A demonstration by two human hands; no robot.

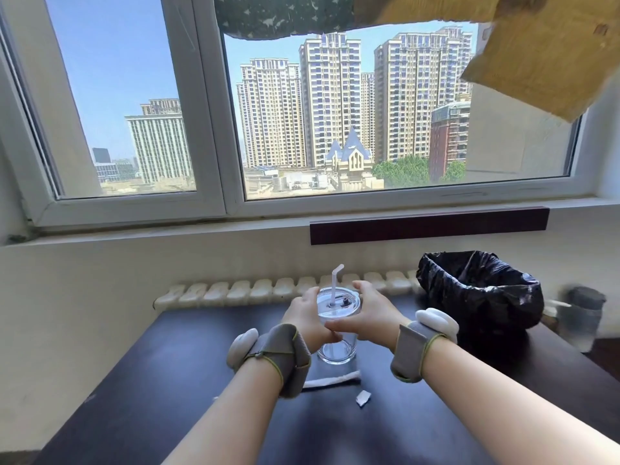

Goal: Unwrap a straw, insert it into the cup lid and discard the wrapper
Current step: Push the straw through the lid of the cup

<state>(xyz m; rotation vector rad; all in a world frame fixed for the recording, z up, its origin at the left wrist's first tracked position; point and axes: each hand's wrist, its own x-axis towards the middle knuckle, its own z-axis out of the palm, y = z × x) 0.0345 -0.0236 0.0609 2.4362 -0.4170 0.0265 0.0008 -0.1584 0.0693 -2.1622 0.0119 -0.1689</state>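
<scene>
A clear plastic cup (336,351) with a transparent lid (345,301) stands on the dark table (174,380). A white bendy straw (334,283) sticks up through the lid, its top bent to the right. My left hand (308,315) wraps the cup's left side and my right hand (367,313) wraps its right side, thumbs meeting at the front. The white paper wrapper (332,379) lies flat on the table just in front of the cup. A small torn wrapper scrap (363,397) lies a little nearer to me.
A bin lined with a black bag (479,290) stands at the table's back right, open at the top. A white radiator (268,288) runs along the wall behind the table. A blurred grey container (580,317) sits at the far right.
</scene>
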